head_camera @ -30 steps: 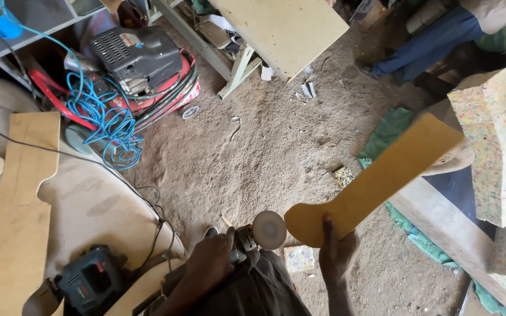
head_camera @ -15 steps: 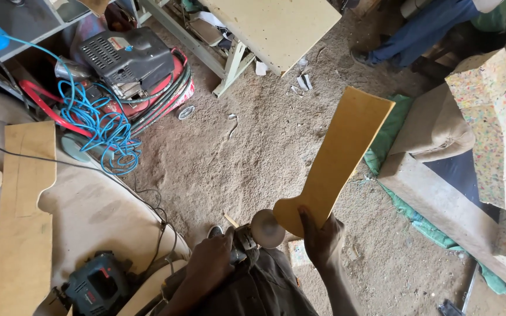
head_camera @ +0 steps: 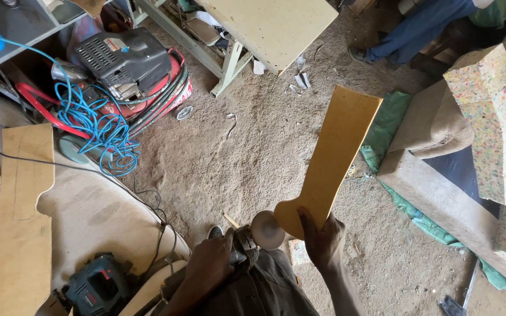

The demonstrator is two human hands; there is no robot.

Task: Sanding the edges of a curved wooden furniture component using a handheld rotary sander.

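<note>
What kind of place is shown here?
Probably a woodworking or upholstery workshop: sawdust covers the floor, the left hand holds a sander beside a cut board, and foam blocks lie nearby.

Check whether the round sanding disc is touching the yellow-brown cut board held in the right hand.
Cannot tell. In the head view, the round sanding disc meets the yellow-brown board's rounded lower end with no visible gap, but overlap could hide one.

Sawdust floor (head_camera: pixel 265 152), pale workbench (head_camera: pixel 270 26), perhaps a shelf (head_camera: pixel 19 23), daylight
</note>
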